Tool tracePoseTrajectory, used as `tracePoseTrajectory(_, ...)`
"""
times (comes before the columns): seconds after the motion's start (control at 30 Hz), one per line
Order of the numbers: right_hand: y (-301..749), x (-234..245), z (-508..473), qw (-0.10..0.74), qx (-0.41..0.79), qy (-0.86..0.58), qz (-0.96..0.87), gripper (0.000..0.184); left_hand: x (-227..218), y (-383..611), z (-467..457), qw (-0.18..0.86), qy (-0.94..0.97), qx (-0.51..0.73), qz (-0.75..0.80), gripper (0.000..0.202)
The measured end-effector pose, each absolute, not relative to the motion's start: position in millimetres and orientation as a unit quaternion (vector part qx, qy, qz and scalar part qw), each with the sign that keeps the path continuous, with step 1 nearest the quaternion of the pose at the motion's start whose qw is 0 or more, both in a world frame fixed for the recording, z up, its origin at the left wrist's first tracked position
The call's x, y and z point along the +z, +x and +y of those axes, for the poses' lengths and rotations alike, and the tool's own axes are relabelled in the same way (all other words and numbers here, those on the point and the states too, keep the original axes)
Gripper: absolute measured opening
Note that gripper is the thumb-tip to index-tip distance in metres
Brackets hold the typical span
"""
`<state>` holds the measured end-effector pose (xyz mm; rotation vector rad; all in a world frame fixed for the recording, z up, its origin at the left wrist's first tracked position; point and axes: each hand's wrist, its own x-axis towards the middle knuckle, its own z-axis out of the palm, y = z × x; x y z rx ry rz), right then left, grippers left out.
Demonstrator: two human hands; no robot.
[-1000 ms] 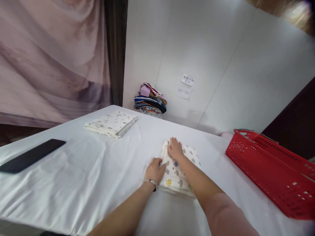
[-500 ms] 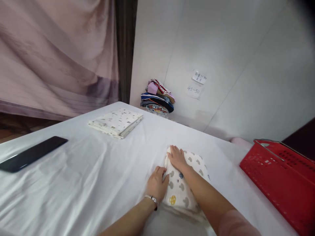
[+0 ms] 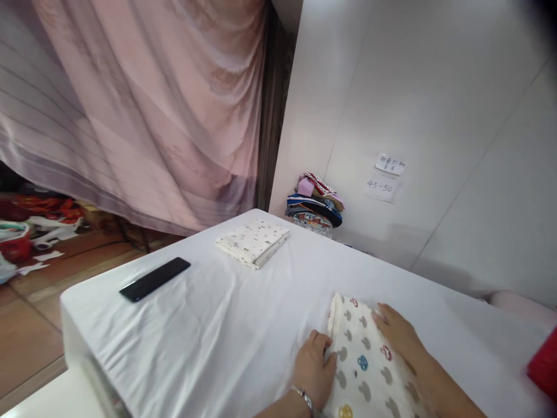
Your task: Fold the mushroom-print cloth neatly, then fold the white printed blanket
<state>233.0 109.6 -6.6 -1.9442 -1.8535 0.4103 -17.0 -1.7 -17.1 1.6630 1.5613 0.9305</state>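
A folded white cloth with grey, blue and red mouse-head prints (image 3: 363,363) lies on the white table (image 3: 226,325) near its front right. My left hand (image 3: 314,368), with a bracelet at the wrist, curls around the cloth's left edge. My right hand (image 3: 398,334) lies flat on top of the cloth with its fingers stretched out, near the far right side.
A second folded white patterned cloth (image 3: 253,242) lies further back on the table. A black flat device (image 3: 155,278) sits at the left. A pile of coloured clothes (image 3: 314,200) stands by the wall. A red basket (image 3: 543,366) shows at the right edge. Pink curtain at left.
The view has swung left and up, so the hands and cloth now sit at the lower right. My right hand has slid from the cloth's far left corner toward its right side.
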Motion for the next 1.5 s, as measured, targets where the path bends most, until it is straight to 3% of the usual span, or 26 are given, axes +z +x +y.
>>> tracePoseTrajectory(0.2, 277, -15, 60, 0.305, 0.248, -0.78, -0.487, 0.08, -16, -17, 0, 0.324, 0.636, 0.352, 0.605, 0.015)
tracePoseTrajectory(0.5, 246, 0, -19, 0.374, 0.335, -0.768, -0.397, 0.094, -11, -18, 3, 0.301, 0.651, 0.341, 0.608, 0.035)
tracePoseTrajectory(0.8, 256, 9, -32, 0.437, 0.357, -0.719, -0.405, 0.089, -8, -13, -1, 0.333, 0.641, 0.315, 0.615, 0.038)
tracePoseTrajectory(0.97, 268, 3, -21, 0.409, 0.307, -0.742, -0.433, 0.083, -4, -9, -4, 0.322, 0.675, 0.278, 0.603, 0.042)
tracePoseTrajectory(1.1, 269, -6, -22, 0.403, 0.286, -0.746, -0.446, 0.076, 7, -8, 17, 0.293, 0.68, 0.27, 0.616, 0.026)
tracePoseTrajectory(1.37, 273, -7, -24, 0.407, 0.296, -0.739, -0.449, 0.076, 19, 12, 58, 0.289, 0.662, 0.199, 0.662, 0.035)
tracePoseTrajectory(1.5, 275, -8, -24, 0.421, 0.312, -0.728, -0.441, 0.078, 9, 14, 64, 0.277, 0.661, 0.209, 0.665, 0.026)
